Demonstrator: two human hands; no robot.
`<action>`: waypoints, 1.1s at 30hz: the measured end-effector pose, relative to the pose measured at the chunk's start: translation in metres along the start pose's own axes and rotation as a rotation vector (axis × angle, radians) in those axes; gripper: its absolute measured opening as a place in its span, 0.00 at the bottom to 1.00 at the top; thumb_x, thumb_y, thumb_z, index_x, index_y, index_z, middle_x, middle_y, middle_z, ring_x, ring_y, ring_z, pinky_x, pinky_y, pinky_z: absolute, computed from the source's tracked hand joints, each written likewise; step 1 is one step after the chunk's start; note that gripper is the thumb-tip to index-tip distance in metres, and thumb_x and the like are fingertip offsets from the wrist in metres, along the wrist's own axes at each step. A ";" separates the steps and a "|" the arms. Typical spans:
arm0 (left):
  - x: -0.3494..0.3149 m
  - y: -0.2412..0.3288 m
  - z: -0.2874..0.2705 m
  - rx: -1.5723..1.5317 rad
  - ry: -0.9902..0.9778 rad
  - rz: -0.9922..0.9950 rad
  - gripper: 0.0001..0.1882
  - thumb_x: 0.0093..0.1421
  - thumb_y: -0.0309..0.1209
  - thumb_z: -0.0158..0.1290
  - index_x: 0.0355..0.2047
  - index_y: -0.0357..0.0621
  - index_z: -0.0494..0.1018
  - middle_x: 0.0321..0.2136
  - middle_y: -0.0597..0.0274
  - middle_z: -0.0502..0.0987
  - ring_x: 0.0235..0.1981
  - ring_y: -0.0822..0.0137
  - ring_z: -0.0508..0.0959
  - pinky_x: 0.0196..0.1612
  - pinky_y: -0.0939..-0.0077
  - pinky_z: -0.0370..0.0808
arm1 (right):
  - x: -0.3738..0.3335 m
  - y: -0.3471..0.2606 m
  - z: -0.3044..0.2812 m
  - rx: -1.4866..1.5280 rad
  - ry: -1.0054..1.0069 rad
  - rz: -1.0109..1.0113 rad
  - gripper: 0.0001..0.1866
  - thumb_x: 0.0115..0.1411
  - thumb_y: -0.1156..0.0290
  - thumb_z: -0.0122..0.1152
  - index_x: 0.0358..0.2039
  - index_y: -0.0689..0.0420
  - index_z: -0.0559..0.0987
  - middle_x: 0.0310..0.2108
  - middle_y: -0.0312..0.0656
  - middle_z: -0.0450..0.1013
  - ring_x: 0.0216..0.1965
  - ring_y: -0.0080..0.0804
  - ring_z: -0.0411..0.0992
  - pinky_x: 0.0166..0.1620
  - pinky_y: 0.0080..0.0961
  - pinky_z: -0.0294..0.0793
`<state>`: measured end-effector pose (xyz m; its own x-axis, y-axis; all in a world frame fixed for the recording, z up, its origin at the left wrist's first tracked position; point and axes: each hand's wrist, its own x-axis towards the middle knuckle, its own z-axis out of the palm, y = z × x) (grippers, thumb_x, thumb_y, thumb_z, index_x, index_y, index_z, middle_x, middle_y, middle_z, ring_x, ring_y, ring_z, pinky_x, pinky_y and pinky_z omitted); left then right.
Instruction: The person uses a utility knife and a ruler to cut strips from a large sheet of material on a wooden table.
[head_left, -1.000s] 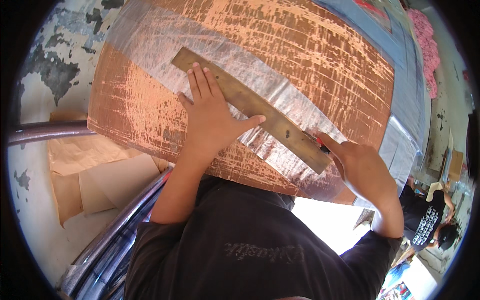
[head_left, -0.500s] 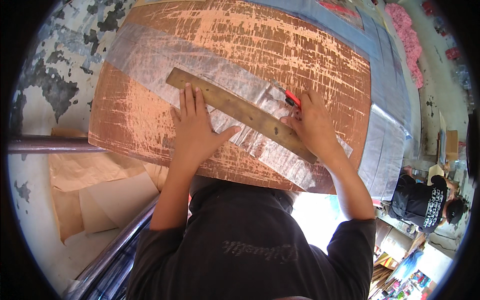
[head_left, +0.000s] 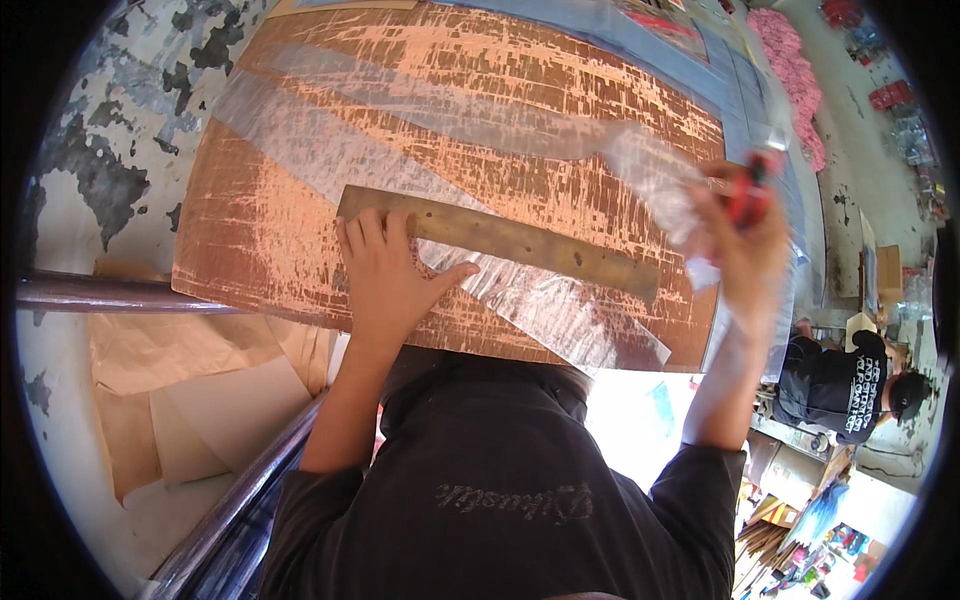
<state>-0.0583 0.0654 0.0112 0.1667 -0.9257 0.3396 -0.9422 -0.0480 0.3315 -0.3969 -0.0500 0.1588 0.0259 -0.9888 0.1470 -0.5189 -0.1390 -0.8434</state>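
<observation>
1. On the left end of the brown straightedge [head_left: 520, 242], the person's left hand [head_left: 383, 280] rested, fingers spread and gripping nothing. Its fingertips lay over the bar and its thumb pointed out below it – to my eye, a pose meant to keep the bar from sliding.

2. Up past the straightedge's right end, the right hand [head_left: 748, 255] hung in a blur. Its fingers were curled round a red tool [head_left: 750, 195], held up clear of the bar, I judged, to keep its tip off the work; the blur hid the exact grip.

3. Under the straightedge, a clear film strip [head_left: 575, 312] ran slantwise, showing on both sides of it. A second, looser film piece [head_left: 655, 180] stretched above the bar and crumpled toward the right hand – perhaps pinched there, though I could not tell.

4. All round the straightedge spread a brown board [head_left: 260, 220], its surface scraped into pale streaks. Beyond the bar, at the board's far edge, lay a bluish sheet [head_left: 650, 55], with a pink bundle [head_left: 785, 60] farther right.

5. Left of the straightedge stood a peeling wall [head_left: 95, 190], with brown paper [head_left: 190, 350] below. Well off to its right, a co-worker [head_left: 830, 390] in a dark shirt bent over.
</observation>
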 end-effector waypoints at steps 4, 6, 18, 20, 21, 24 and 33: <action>0.007 -0.006 -0.003 -0.041 -0.137 0.062 0.45 0.56 0.56 0.74 0.66 0.44 0.74 0.56 0.43 0.70 0.58 0.42 0.68 0.65 0.43 0.69 | -0.065 -0.010 -0.113 -0.002 0.474 -0.183 0.16 0.69 0.71 0.75 0.53 0.61 0.82 0.37 0.35 0.81 0.22 0.12 0.69 0.24 0.14 0.64; 0.013 -0.015 -0.008 -0.084 -0.107 0.103 0.41 0.57 0.52 0.75 0.64 0.45 0.75 0.59 0.44 0.68 0.62 0.41 0.68 0.68 0.43 0.67 | -0.120 0.003 -0.170 -0.090 0.666 -0.161 0.17 0.70 0.70 0.74 0.54 0.61 0.82 0.38 0.36 0.81 0.25 0.14 0.70 0.26 0.15 0.66; 0.059 -0.046 -0.027 -0.413 -0.481 0.160 0.35 0.45 0.37 0.83 0.50 0.46 0.75 0.61 0.54 0.73 0.65 0.47 0.72 0.65 0.52 0.74 | -0.545 0.093 -0.356 -0.748 1.077 1.014 0.22 0.75 0.61 0.68 0.62 0.60 0.79 0.46 0.41 0.83 0.39 0.24 0.76 0.40 0.25 0.75; 0.060 -0.045 -0.029 -0.398 -0.472 0.175 0.35 0.44 0.37 0.82 0.50 0.46 0.77 0.56 0.56 0.78 0.61 0.48 0.75 0.62 0.53 0.75 | -0.557 0.102 -0.350 -0.780 1.022 1.071 0.23 0.76 0.59 0.67 0.64 0.59 0.79 0.47 0.42 0.83 0.42 0.26 0.77 0.42 0.27 0.77; 0.055 -0.045 -0.028 -0.398 -0.440 0.190 0.34 0.44 0.37 0.82 0.50 0.47 0.78 0.53 0.56 0.80 0.59 0.48 0.76 0.61 0.53 0.76 | -0.558 0.110 -0.349 -0.779 0.985 1.046 0.23 0.77 0.58 0.67 0.65 0.59 0.78 0.48 0.43 0.83 0.43 0.27 0.77 0.43 0.28 0.78; 0.045 -0.045 -0.036 -0.386 -0.406 0.274 0.34 0.43 0.37 0.82 0.51 0.49 0.81 0.48 0.57 0.83 0.53 0.49 0.80 0.58 0.53 0.76 | -0.496 0.149 -0.314 -0.722 0.837 0.755 0.25 0.78 0.56 0.65 0.67 0.59 0.78 0.50 0.44 0.84 0.47 0.30 0.79 0.46 0.30 0.80; -0.005 -0.070 -0.072 -0.361 -0.265 0.261 0.31 0.40 0.37 0.82 0.47 0.50 0.85 0.46 0.60 0.86 0.49 0.51 0.84 0.56 0.56 0.78 | -0.231 0.151 -0.075 -0.193 0.163 0.572 0.18 0.80 0.58 0.61 0.48 0.64 0.77 0.33 0.44 0.83 0.31 0.32 0.86 0.31 0.27 0.84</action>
<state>0.0280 0.1008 0.0495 -0.1841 -0.9549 0.2329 -0.7748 0.2868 0.5634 -0.5450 0.1612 0.0360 -0.4248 -0.8805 -0.2105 -0.5573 0.4376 -0.7056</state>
